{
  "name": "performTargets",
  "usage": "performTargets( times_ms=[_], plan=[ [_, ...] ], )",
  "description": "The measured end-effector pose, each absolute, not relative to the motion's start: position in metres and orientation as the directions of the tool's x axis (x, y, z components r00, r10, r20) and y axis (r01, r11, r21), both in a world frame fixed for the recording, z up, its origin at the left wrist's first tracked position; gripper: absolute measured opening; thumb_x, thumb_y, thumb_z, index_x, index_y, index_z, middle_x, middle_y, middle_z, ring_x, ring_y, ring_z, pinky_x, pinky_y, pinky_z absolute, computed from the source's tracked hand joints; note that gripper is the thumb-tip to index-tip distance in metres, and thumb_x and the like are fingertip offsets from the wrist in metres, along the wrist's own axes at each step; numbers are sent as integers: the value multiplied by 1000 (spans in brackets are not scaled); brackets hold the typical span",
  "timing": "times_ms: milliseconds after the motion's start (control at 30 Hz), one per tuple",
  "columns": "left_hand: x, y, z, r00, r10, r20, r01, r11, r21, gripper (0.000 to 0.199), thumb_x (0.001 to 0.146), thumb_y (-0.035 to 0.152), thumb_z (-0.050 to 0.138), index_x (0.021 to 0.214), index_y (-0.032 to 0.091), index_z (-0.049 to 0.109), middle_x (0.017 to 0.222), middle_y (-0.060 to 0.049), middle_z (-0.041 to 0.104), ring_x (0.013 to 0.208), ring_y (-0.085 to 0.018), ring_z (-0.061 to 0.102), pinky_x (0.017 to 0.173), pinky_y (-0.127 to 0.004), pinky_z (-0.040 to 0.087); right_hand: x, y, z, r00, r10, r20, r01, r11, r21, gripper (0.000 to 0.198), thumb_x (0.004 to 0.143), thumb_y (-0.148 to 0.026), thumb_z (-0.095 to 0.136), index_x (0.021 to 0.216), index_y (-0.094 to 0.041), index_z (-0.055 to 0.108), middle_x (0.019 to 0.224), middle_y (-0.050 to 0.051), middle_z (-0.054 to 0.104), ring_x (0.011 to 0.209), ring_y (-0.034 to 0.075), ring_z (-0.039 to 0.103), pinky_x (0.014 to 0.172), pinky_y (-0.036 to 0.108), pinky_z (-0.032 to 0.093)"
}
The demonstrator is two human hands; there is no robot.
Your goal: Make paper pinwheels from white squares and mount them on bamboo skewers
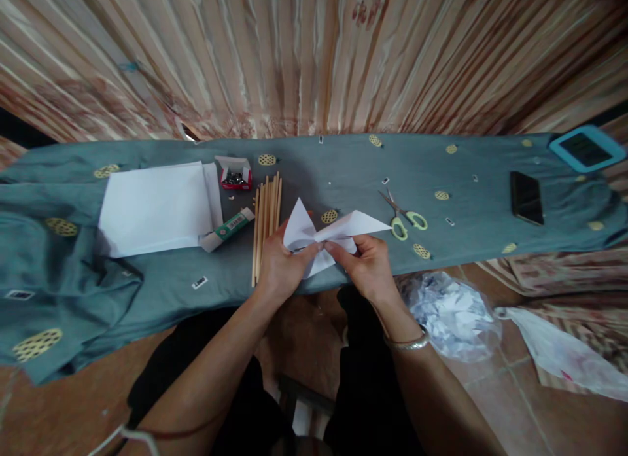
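I see the left hand [283, 265] and right hand [369, 265] pinching folded paper [346, 224] between them; a slack thumb could let corners spring open.

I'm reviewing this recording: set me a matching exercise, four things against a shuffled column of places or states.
1. Folded white paper
2. Metal scissors with yellow-green handles
3. Black rectangular phone
4. Slim tan sticks

A. Beside the blue-framed tablet
B. Held by the left hand and right hand
C. Side by side, right of the green-and-white box
D. Lying with blades apart

Pairs: 1-B; 2-D; 3-A; 4-C
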State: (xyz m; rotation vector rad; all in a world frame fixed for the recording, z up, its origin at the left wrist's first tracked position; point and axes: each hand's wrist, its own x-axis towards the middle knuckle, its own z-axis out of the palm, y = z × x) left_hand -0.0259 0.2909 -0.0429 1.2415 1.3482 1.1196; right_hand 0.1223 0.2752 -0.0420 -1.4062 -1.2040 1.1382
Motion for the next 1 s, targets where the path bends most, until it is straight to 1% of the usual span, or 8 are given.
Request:
performTargets(
  times_ms=[267, 433, 533, 700, 833, 1000],
  plan=[
    [-26, 291, -42, -27, 997, -71, 111, 74, 991, 51, 63, 26, 76, 112, 16, 68, 78, 0, 73, 67, -17, 66, 61, -25, 53, 122, 275, -42, 91, 994, -65, 132, -77, -988, 14, 70, -31, 72, 75, -19, 75, 68, -1, 72, 58, 13, 59, 57, 25, 49],
    [-26, 292, -40, -26, 999, -38, 141, 41, 989, 44, 63, 25, 76, 105, 16, 69, 83, -1, 75, 75, -19, 69, 67, -27, 54, 122, 274, -41, 99, 994, -45, 163, -61, -985, 13, 70, -30, 72, 74, -19, 76, 69, -1, 74, 61, 15, 61, 59, 27, 50],
    [-26, 292, -39, -18, 999, -45, 139, 47, 989, 41, 63, 26, 76, 103, 16, 70, 83, -1, 75, 75, -20, 69, 67, -27, 54, 122, 274, -42, 99, 994, -52, 171, -69, -983, 13, 70, -30, 72, 75, -19, 76, 70, 0, 74, 62, 15, 63, 60, 27, 51],
    [-25, 291, -39, -40, 996, -76, 150, 82, 985, 49, 62, 24, 75, 109, 13, 69, 84, -2, 75, 75, -20, 69, 67, -28, 54, 122, 274, -44, 119, 992, -39, 184, -61, -981, 14, 69, -30, 73, 77, -19, 76, 72, 1, 75, 63, 15, 63, 61, 27, 52],
    [-26, 291, -39, -38, 996, -74, 150, 79, 985, 50, 62, 25, 76, 110, 13, 69, 81, -1, 75, 73, -20, 69, 66, -28, 55, 121, 275, -42, 128, 991, -44, 188, -68, -980, 14, 68, -31, 72, 75, -19, 76, 71, 1, 75, 63, 16, 63, 61, 28, 52],
    [-25, 290, -39, -29, 995, -98, 89, 100, 991, 53, 62, 27, 76, 113, 12, 68, 83, -3, 75, 74, -21, 70, 66, -27, 55, 120, 275, -40, 140, 989, -39, 175, -64, -982, 15, 67, -31, 73, 76, -19, 76, 73, 1, 76, 64, 17, 64, 61, 28, 52]
  ],
)
